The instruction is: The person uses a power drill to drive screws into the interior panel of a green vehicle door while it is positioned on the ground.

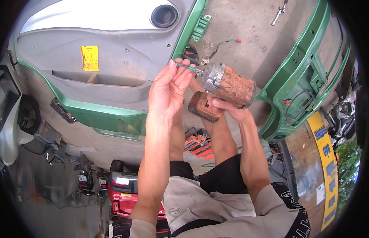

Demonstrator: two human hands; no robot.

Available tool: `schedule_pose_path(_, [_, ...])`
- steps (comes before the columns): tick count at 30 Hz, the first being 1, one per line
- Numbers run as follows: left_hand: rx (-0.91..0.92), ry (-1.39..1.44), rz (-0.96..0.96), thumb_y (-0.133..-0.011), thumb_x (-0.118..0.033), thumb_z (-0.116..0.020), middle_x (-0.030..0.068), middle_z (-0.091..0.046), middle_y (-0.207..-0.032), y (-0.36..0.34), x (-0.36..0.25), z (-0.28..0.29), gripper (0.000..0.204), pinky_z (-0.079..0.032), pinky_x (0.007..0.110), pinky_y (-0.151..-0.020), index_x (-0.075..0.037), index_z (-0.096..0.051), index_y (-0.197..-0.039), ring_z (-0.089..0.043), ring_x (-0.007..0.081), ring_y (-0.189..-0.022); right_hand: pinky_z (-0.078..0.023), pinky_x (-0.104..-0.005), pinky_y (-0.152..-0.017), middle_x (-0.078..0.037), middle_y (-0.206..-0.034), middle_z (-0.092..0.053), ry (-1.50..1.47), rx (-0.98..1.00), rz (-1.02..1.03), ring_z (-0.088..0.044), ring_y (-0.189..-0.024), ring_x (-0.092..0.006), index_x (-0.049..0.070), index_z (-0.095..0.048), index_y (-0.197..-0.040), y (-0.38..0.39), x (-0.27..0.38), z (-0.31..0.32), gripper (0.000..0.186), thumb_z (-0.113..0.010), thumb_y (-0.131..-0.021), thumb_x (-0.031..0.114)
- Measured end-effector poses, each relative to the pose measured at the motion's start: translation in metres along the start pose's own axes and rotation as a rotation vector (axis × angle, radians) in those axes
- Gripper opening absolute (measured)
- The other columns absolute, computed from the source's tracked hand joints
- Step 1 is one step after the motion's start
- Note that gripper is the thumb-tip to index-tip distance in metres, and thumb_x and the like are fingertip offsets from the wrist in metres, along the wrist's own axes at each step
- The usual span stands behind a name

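Head cam: R hand (234, 111) is clamped on the grip of a scuffed orange cordless impact driver (238, 85), held mid-air approx. level, nose pointing L, batt. pack (204, 108) below. L hand (168, 89) has thumb + fingers closed round a slim driver bit (191, 68) w/ a green band, in line w/ the driver's nose. Both hands are above the concrete floor (248, 33), btwn two green car doors. L door (83, 113) lies w/ grey trim panel (125, 51) facing up, incl. yellow sticker (89, 58); R door (285, 97) shows bare metal. Near the driver's nose, a dark cable (218, 49) w/ red tip is on the floor; orange-red tools (199, 144) lie btwn the person's legs.
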State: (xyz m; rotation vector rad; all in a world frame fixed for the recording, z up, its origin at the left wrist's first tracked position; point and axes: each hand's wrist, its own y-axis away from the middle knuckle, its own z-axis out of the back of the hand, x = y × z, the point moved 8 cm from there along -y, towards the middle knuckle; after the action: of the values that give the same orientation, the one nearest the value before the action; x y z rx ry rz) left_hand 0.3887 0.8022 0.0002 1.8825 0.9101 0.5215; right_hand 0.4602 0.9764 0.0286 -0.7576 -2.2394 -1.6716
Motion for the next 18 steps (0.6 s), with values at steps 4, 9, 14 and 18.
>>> schedule_pose_path(4, [0.085, 0.074, 0.14, -0.107, -0.016, -0.055, 0.021, -0.07, -0.113, -0.02, 0.008, 0.033, 0.022, -0.065, 0.039, -0.091, 0.004, -0.06, -0.114, -0.072, 0.0297, -0.105, -0.053, -0.0371, -0.093, -0.009, -0.113, -0.075, 0.524, -0.06, 0.18, -0.067, -0.102, -0.0212, 0.004, -0.069, -0.125, -0.004, 0.041, -0.009, 0.046, -0.083, -0.086, 0.025])
schedule_pose_path(9, [0.055, 0.111, 0.11, -0.105, -0.015, -0.059, 0.0233, -0.072, -0.106, -0.033, 0.005, 0.063, 0.021, -0.065, 0.037, -0.086, 0.004, -0.061, -0.114, -0.074, 0.0314, -0.099, -0.05, -0.0371, -0.097, -0.011, -0.119, -0.073, 0.736, 0.035, 0.146, -0.066, -0.104, -0.0246, 0.003, -0.069, -0.124, -0.019, 0.048, -0.017, 0.048, -0.085, -0.084, 0.025])
schedule_pose_path(14, [0.198, 0.168, 0.183, -0.103, -0.01, -0.058, 0.0276, -0.072, -0.106, -0.035, 0.002, 0.061, 0.021, -0.065, 0.04, -0.089, 0.007, -0.062, -0.115, -0.074, 0.0371, -0.102, -0.05, -0.0367, -0.097, -0.012, -0.119, -0.073, 0.8, 0.125, 0.28, -0.065, -0.104, -0.022, 0.002, -0.069, -0.123, -0.016, 0.064, -0.022, 0.048, -0.085, -0.084, 0.026])
schedule_pose_path(18, [0.293, 0.067, 0.193, -0.105, -0.006, -0.051, 0.0271, -0.072, -0.108, -0.033, -0.016, 0.057, 0.024, -0.066, 0.039, -0.087, 0.011, -0.061, -0.118, -0.073, 0.0386, -0.102, -0.051, -0.0358, -0.093, -0.009, -0.116, -0.073, 0.519, -0.011, -0.058, -0.065, -0.103, -0.0182, 0.003, -0.07, -0.12, -0.01, 0.044, -0.012, 0.046, -0.085, -0.085, 0.028])
